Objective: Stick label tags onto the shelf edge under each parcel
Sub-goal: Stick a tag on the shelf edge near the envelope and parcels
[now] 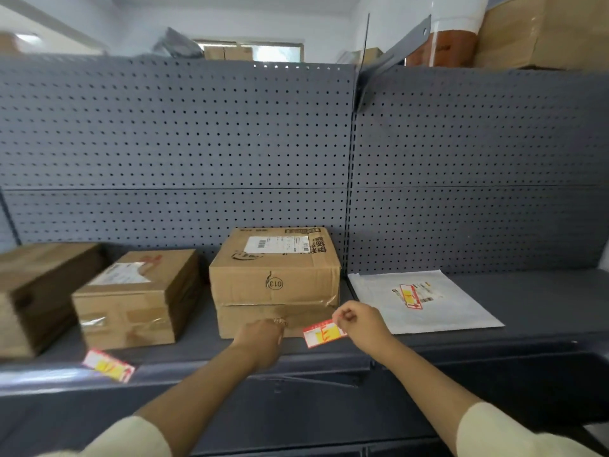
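A red and yellow label tag [322, 333] hangs just in front of the big cardboard parcel [275, 278], pinched at its right end by my right hand [357, 321]. My left hand [263, 338] is curled against the lower front of that parcel, fingers closed; whether it holds anything is hidden. A second tag [108, 365] is stuck on the grey shelf edge [197, 367] below a smaller taped parcel [138, 295]. A dark brown parcel [36, 291] stands at far left. A white flat mailer [421, 301] lies on the shelf to the right.
Grey pegboard [178, 143] backs the shelf, with an upright post [350, 192] between the two bays. Boxes and a white and orange container [441, 31] sit on the top shelf. A lower shelf [329, 417] lies under my forearms.
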The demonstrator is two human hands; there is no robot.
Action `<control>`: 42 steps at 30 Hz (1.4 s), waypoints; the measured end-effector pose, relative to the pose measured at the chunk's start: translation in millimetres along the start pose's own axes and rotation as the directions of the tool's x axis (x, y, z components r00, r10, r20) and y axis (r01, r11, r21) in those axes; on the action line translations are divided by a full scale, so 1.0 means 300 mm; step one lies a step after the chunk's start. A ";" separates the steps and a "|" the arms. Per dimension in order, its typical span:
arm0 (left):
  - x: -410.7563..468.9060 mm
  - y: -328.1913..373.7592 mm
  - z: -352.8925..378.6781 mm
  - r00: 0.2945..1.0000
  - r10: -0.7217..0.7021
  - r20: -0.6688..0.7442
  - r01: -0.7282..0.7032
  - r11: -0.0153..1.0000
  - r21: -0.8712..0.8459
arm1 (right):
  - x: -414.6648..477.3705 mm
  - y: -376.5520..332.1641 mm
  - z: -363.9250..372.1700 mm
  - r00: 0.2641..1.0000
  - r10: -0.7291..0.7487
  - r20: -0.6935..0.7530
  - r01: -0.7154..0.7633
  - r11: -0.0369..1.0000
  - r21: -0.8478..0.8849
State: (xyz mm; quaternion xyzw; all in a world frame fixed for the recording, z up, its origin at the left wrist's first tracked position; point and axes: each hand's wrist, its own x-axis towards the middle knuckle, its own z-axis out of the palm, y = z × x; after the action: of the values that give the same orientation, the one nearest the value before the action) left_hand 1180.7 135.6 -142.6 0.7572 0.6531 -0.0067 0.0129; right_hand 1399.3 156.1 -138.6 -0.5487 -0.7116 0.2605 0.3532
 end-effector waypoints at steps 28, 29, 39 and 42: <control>-0.085 -0.288 0.112 0.974 0.222 0.041 -0.217 0.971 -0.103 | -0.002 -0.167 0.323 0.983 -0.101 0.152 0.148 0.929 -0.340; -0.081 -0.279 0.116 0.970 0.240 0.038 -0.236 0.967 -0.094 | -0.007 -0.163 0.318 0.984 -0.099 0.151 0.146 0.930 -0.337; -0.086 -0.228 0.141 0.967 0.254 -0.011 -0.254 0.967 0.009 | -0.003 -0.109 0.268 0.977 -0.145 0.156 0.190 0.925 -0.330; -0.102 -0.211 0.155 0.972 0.233 -0.019 -0.232 0.972 0.042 | 0.008 -0.099 0.254 0.973 -0.182 0.139 0.219 0.917 -0.333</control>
State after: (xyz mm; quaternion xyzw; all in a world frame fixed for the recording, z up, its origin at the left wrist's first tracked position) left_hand 1114.0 113.3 -189.0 0.8286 0.5597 -0.0090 -0.0090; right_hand 1321.0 151.8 -162.4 -0.5119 -0.8163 0.1225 0.2380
